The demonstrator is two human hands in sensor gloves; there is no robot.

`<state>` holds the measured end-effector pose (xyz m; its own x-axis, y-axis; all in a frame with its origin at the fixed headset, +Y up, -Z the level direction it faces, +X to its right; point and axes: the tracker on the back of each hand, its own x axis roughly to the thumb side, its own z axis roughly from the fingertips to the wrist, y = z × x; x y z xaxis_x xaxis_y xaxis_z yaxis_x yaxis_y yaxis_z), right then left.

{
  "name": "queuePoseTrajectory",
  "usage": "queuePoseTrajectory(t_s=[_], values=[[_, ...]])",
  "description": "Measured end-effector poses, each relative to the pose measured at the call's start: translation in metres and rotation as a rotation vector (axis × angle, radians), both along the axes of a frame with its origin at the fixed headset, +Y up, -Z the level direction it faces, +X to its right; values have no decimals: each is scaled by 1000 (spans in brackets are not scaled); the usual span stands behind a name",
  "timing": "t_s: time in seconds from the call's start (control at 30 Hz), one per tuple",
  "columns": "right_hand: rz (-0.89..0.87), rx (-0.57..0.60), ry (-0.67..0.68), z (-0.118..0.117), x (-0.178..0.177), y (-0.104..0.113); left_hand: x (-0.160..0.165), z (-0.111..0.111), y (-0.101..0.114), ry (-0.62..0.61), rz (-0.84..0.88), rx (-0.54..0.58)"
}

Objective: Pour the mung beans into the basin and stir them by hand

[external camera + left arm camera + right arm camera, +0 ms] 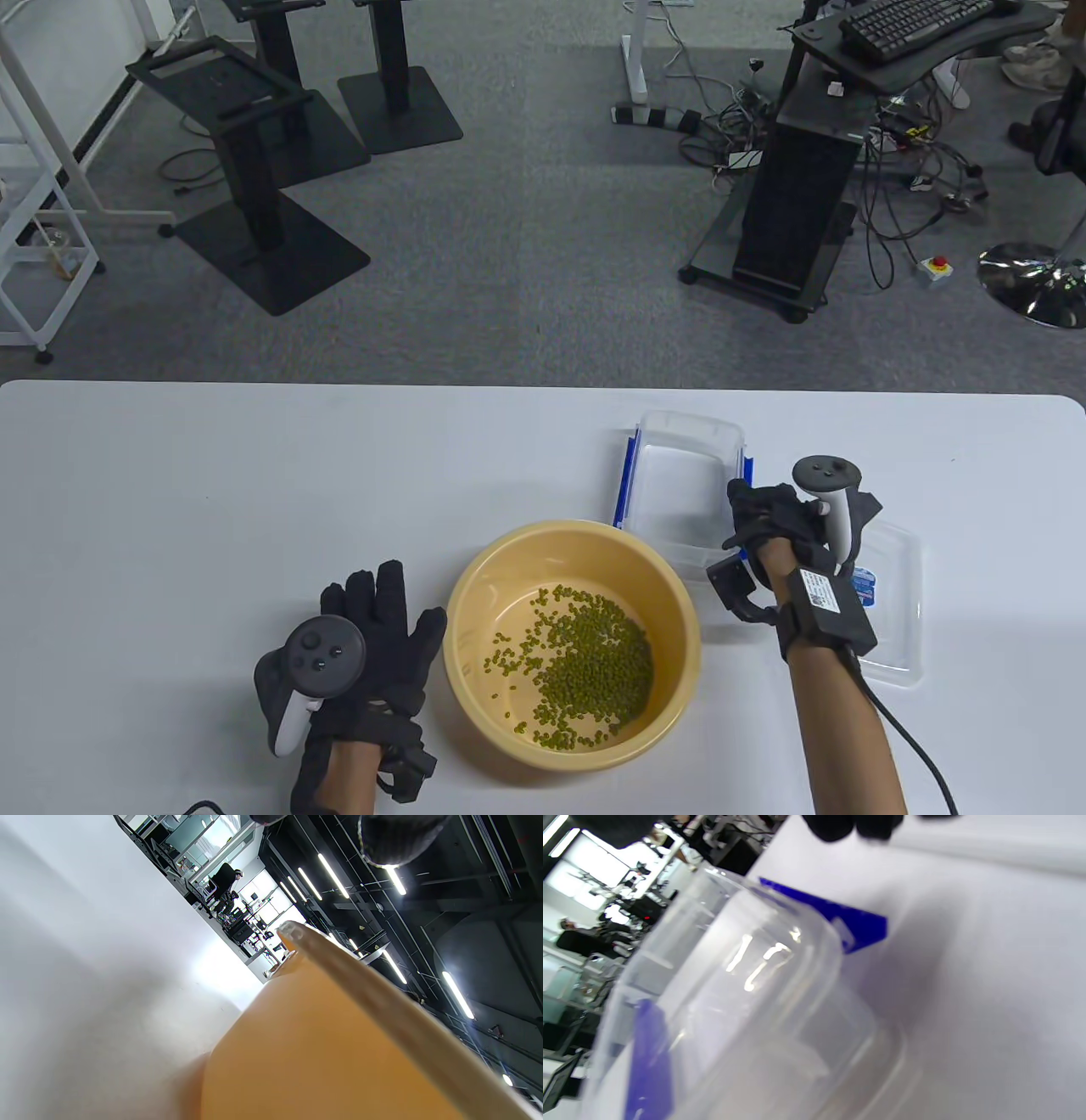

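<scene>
A yellow basin point(475, 594) stands at the table's front middle, with green mung beans point(594, 671) heaped on its floor toward the right. My left hand point(386, 624) lies beside its left wall, fingers straight and the thumb close to the rim. The left wrist view is filled by the basin's wall point(318, 1056). An empty clear plastic container point(683, 475) with blue clips stands behind the basin on the right. My right hand point(764, 514) is at its right rim, fingers curled. In the right wrist view the container point(746, 984) is close and the fingertips point(857, 825) show slightly apart from it.
The container's clear lid point(891, 611) lies flat on the table under my right wrist. The table's far edge point(543, 384) runs across the middle of the table view. Beyond it, black stands and a computer cart stand on the carpet.
</scene>
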<state>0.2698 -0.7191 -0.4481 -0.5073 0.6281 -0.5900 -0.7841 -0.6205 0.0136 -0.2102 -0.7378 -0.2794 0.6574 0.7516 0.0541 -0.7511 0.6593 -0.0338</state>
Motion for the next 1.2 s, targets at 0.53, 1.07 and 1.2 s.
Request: queuePoseTrajectory(t_s=[0.53,1.07,1.2], values=[[197,-80,1107,103,-181,50,32,-9,-20,-43,47,-177],[642,-691,1137,85,-212,-40,37,-11,-30,15,336,-279],[438,-860,1237,111,-225,-45,36,-11,-29,30,323,-279]])
